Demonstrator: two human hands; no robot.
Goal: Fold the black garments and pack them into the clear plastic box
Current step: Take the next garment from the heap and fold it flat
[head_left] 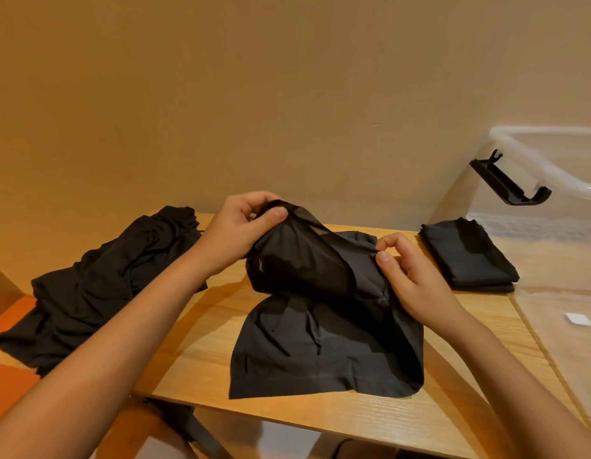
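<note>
Wooden table against a tan wall, one black garment in your hands.
Your left hand pinches the garment's raised top fold, thumb on the cloth. Your right hand pinches its right edge, and the lower half lies flat below your grip. Left of your hands sits a loose black pile; right of them is a folded black piece, by the clear plastic box.

**Bare Hands, Bare Forearms**

The left hand and the right hand are uncovered. The left forearm and the right forearm are bare skin all the way to the picture's lower edge. They look smooth and slim, widening toward the elbows. The left thumbnail and the right thumbnail are short and plain.
</note>
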